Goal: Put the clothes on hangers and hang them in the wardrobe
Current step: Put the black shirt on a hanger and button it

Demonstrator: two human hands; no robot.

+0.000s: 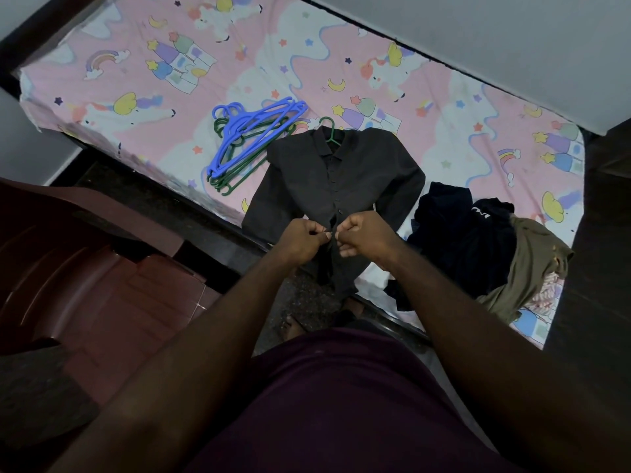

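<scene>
A dark grey shirt [336, 186] lies flat, front up, on the bed [143, 80], which is covered by a pink sheet printed with unicorns, rainbows and moons. The shirt's collar points toward the far side of the bed and its hem hangs over the near edge. A green hanger [330, 131] sits inside the shirt, with only its hook showing above the collar.

Both hands meet at the shirt's front placket, low down near the hem. The left hand [302, 238] has its fingers curled and pinches the placket edge between thumb and fingertips. The right hand [363, 235] is curled the same way and pinches the opposite edge, so that the two hands are almost touching. Buttons show along the placket above the hands.

Just beside the shirt's shoulder, on the side of the left hand, a stack of blue and green hangers [251, 145] lies on the sheet, hooks pointing away from the shirt. On the shirt's other side, near its sleeve, a pile of clothes [478, 247] rests on the bed: dark navy pieces closest to the shirt and an olive garment beyond them. A reddish-brown plastic chair [85, 268] stands on the floor, well apart from the shirt.
</scene>
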